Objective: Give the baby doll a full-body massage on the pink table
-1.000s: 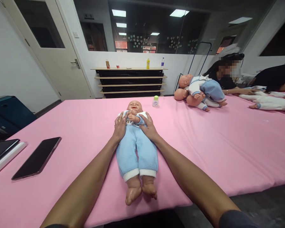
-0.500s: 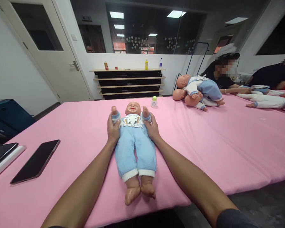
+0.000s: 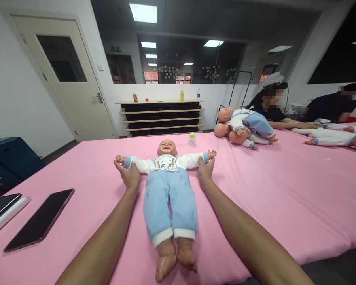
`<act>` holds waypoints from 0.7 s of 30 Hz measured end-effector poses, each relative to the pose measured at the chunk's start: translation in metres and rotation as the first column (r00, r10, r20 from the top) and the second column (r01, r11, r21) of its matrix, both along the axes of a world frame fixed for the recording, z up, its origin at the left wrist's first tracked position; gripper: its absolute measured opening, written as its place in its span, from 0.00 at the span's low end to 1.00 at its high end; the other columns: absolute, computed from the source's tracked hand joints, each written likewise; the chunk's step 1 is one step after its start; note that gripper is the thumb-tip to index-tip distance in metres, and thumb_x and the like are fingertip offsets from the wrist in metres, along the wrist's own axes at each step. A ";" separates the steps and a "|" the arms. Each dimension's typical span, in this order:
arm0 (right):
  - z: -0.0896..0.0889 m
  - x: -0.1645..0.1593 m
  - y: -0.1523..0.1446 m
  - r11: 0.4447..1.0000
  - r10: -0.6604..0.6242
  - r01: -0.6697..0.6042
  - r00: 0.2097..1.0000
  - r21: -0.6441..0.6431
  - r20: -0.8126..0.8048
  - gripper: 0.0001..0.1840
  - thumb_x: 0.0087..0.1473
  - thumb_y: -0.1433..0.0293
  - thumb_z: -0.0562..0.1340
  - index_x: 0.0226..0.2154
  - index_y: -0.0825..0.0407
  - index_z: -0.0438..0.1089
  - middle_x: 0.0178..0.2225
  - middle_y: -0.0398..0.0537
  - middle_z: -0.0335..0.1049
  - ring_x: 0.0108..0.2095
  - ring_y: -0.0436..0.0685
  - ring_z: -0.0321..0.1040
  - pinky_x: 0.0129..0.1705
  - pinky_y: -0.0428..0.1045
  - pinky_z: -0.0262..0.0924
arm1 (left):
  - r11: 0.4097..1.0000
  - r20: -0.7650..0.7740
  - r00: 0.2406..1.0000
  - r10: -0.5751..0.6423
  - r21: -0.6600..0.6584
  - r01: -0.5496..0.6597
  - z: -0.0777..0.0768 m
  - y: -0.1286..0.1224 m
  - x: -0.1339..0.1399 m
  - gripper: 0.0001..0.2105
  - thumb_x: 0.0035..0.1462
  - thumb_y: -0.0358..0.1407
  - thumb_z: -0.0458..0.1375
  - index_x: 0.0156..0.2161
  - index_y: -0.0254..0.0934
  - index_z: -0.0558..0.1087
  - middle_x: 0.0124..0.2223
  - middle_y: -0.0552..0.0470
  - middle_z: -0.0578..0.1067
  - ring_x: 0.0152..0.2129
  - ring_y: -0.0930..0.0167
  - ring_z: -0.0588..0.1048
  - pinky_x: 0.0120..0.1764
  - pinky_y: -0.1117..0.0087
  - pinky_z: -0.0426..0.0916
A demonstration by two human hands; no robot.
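Observation:
A baby doll (image 3: 169, 194) in a white and light blue outfit with an elephant face on its chest lies on its back on the pink cloth (image 3: 101, 158). Its head is away from me, its feet toward me, and both arms are spread out sideways. My left hand (image 3: 129, 174) grips the doll's forearm on the left near the blue cuff. Around the other forearm, just short of its cuff, my right hand (image 3: 206, 169) is closed. Both sets of fingers are partly hidden behind the doll's sleeves.
A small bottle with a green cap (image 3: 192, 139) stands beyond the doll's head. Dolls are piled (image 3: 246, 124) at the back right, near a person (image 3: 269, 107) at work. A phone (image 3: 40, 219) lies on the left, beside another dark device on a white box (image 3: 6, 213).
The doll's arms have gone from raised and bent beside its head to stretched out sideways. My hands have moved apart with them. The camera view has tilted upward a little.

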State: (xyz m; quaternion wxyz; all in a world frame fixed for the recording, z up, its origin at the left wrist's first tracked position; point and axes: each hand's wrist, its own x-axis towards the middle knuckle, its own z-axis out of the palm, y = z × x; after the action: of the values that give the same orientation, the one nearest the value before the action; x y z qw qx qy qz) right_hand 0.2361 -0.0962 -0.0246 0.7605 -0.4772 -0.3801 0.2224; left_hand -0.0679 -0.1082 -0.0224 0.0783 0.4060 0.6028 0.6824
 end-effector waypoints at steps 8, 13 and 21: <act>0.038 -0.028 0.033 0.958 0.136 0.052 0.780 -0.280 0.611 0.44 0.61 0.61 0.51 0.70 0.51 0.25 0.62 0.62 0.57 0.54 0.70 0.64 0.54 0.64 0.59 | 0.961 -0.587 0.764 -0.269 -0.111 0.252 0.030 0.052 0.021 0.31 0.62 0.32 0.46 0.70 0.44 0.48 0.66 0.43 0.60 0.61 0.61 0.61 0.62 0.55 0.55; 0.028 -0.024 0.082 0.819 0.450 0.098 0.501 -0.565 0.739 0.36 0.57 0.63 0.55 0.66 0.54 0.49 0.49 0.61 0.71 0.44 0.67 0.71 0.45 0.57 0.62 | 0.826 -0.620 0.651 -0.437 -0.564 0.018 0.015 0.102 0.014 0.27 0.60 0.35 0.50 0.64 0.33 0.61 0.55 0.28 0.69 0.53 0.50 0.68 0.53 0.48 0.61; 0.024 -0.029 0.122 0.763 0.585 0.136 0.271 -0.632 0.764 0.37 0.50 0.54 0.65 0.56 0.58 0.62 0.45 0.64 0.73 0.43 0.69 0.71 0.43 0.56 0.62 | 0.657 -0.523 0.592 -0.614 -0.753 0.016 0.002 0.156 0.007 0.30 0.45 0.41 0.65 0.54 0.30 0.70 0.47 0.29 0.75 0.46 0.48 0.73 0.48 0.52 0.64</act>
State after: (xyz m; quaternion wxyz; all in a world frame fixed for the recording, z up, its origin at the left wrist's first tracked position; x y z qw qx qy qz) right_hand 0.2072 0.0254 -0.0001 0.1559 -0.6573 -0.7278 0.1185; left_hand -0.0610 0.0479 -0.0201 0.0982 0.6970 0.6935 0.1537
